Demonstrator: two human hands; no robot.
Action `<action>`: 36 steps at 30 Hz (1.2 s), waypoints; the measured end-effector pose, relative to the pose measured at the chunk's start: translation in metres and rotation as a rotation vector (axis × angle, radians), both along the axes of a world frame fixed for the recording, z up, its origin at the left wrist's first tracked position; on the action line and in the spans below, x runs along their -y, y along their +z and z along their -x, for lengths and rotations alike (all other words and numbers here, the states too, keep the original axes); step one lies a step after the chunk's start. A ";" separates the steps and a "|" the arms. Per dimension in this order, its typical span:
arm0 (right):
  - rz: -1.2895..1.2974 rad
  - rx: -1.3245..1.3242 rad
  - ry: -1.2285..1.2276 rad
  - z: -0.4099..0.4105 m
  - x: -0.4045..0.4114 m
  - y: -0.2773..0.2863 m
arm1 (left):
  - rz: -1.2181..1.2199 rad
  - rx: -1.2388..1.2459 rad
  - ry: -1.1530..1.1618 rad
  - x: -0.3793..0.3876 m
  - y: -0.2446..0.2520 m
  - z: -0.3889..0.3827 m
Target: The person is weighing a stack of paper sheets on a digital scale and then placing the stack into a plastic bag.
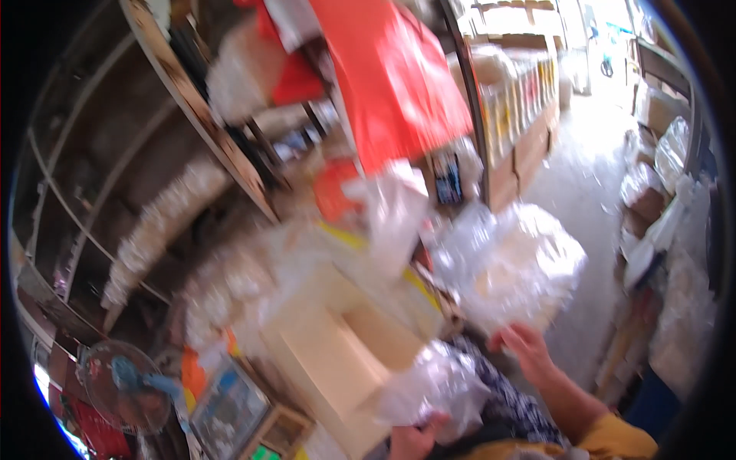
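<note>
My left hand (pixel 415 438) is at the bottom of the view, gripping a crumpled clear plastic bag (pixel 445 388). That bag lies partly over the near side of an open cardboard box (pixel 328 362). Further right, my right hand (pixel 524 348) has its fingers bent together at the lower edge of a large clear plastic bag (pixel 523 267) with pale contents. Blur hides whether the right fingers grip that bag or only overlap it in view. Patterned dark cloth (pixel 506 397) shows between my hands.
Red plastic bags (pixel 397 86) and a whitish bag (pixel 397 213) hang ahead. A lit phone (pixel 448 178) stands beside a post. At left are shelving (pixel 167 230) with bagged goods and a fan (pixel 123 385). Plastic-wrapped bundles (pixel 661 190) line the aisle floor (pixel 581 167) at right.
</note>
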State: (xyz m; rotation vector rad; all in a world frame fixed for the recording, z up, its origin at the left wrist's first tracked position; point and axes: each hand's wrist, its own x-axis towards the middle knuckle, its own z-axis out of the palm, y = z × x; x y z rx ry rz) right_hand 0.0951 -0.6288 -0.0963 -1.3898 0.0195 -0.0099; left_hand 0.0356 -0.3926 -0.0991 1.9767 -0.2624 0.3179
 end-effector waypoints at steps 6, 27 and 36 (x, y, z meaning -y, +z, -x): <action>0.185 0.102 0.279 -0.027 -0.006 0.011 | 0.144 -0.329 -0.046 -0.014 0.024 0.017; 0.491 0.161 0.779 0.051 -0.072 0.009 | 0.230 -0.584 -0.080 -0.021 0.027 0.053; 0.258 -0.314 0.386 -0.005 0.000 -0.059 | 1.467 -0.499 -0.050 -0.043 -0.003 0.056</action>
